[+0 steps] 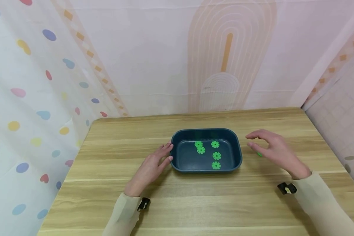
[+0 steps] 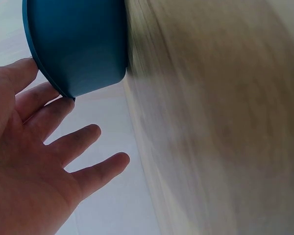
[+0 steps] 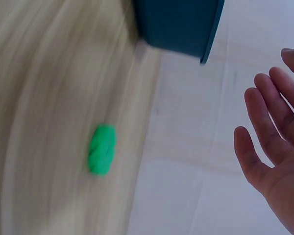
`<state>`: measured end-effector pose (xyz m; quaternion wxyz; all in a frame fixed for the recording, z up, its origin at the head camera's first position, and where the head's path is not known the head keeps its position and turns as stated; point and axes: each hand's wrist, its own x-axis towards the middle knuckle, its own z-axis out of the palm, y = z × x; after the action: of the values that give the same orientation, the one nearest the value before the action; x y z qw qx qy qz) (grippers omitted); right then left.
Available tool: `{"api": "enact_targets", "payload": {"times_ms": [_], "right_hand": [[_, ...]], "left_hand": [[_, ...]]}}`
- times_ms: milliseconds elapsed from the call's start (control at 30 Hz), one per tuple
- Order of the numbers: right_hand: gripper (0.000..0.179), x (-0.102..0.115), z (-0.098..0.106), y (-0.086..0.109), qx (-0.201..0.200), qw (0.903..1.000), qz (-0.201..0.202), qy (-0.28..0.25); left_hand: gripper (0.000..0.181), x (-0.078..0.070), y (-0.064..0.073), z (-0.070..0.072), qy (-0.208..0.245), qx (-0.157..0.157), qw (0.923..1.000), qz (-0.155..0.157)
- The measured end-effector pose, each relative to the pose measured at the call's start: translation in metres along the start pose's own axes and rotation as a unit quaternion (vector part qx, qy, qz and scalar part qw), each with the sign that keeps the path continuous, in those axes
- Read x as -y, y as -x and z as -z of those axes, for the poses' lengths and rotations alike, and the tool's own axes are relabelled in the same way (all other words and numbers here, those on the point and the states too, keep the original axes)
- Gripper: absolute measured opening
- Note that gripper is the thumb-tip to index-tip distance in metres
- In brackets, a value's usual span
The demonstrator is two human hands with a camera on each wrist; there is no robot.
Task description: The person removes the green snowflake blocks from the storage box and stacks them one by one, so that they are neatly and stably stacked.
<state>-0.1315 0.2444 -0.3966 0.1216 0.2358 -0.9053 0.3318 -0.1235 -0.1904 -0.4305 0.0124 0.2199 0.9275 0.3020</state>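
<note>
A dark blue rectangular tray (image 1: 187,160) holds several green notched discs (image 1: 216,156), two of them overlapping. At its left end the left hand (image 1: 148,168) touches the rim with thumb and fingertips, the fingers fairly straight and spread in the left wrist view. To the right of the tray the right hand (image 1: 272,147) hovers over the table, thumb and fingers apart and nothing between them. Below its thumb a green piece (image 1: 259,154) is partly hidden by the hand. The right wrist view shows this green piece (image 3: 102,149) blurred on the wood, away from the fingers.
The wood-grain table (image 1: 194,203) reaches back to a pale patterned curtain (image 1: 153,59). Another curtain (image 1: 32,137) with coloured dots hangs on the left. Each wrist carries a small black device (image 1: 287,188) by the sleeve.
</note>
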Motion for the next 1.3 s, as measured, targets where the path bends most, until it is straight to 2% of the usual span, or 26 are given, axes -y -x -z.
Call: {"api": "enact_targets", "payload": {"times_ms": [200,400,733,900,1300], "right_hand": [[0.021,0.013,-0.013,-0.013,0.013,0.9995,0.022,-0.018],[0.021,0.025,-0.024,-0.023,0.059,0.9971,0.01,-0.047],[0.025,0.034,-0.045,-0.042,0.122,0.9911,0.021,-0.05],[0.026,0.037,-0.056,-0.053,0.147,0.9869,0.039,-0.052],[0.032,0.038,-0.079,-0.073,0.221,0.9717,0.052,-0.065]], "left_hand": [[0.049,-0.001,-0.002,0.001,-0.003,0.006,1.0,0.0],[0.048,-0.001,-0.003,0.001,-0.002,0.002,1.0,-0.004],[0.048,0.0,-0.002,0.001,-0.002,0.0,1.0,-0.004],[0.048,0.001,-0.002,0.001,-0.002,-0.002,1.0,-0.006],[0.049,0.001,-0.001,0.0,0.0,-0.003,1.0,-0.007]]}}
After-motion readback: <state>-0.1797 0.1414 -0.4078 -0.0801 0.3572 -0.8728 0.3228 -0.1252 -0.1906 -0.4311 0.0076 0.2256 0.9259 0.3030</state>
